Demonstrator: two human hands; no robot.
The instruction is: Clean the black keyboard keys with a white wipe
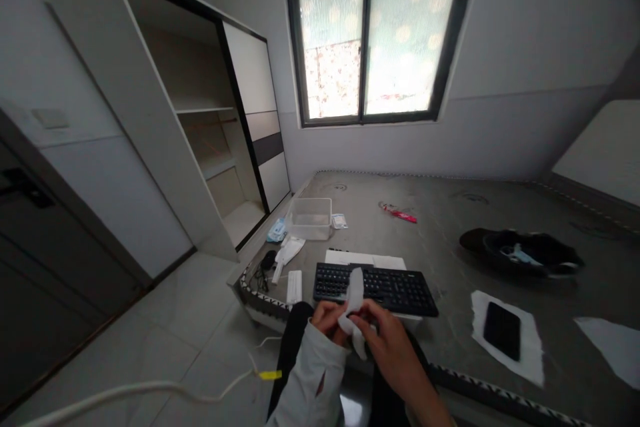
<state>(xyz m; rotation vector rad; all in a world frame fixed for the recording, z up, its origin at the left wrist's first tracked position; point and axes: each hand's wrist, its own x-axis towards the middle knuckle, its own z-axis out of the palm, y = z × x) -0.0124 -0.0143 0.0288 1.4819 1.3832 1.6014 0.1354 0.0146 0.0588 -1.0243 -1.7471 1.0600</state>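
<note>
Left of centre, a clear plastic box (316, 233) is standing on the grey mattress (430, 190), with a blue-and-white packet (277, 230) lying just beside it. At right, a dark, open bag-like item (477, 245) is holding something pale blue (523, 255). In the upper left, a wardrobe (253, 83) is showing its shelves.

The mattress's patterned near edge (493, 388) is running toward the lower right corner; bare grey fabric is stretching between the pink-red strap (403, 215) and the dark item. A phone (503, 330) is resting on white paper (534, 357) at lower right.

At lower centre, the left hand (327, 317) and the right hand (383, 328) are both pinching a white, tissue-like strip (355, 285). It is looking soft and creased, one end standing up before the black keyboard (405, 290), the other hanging below the fingers.
</note>
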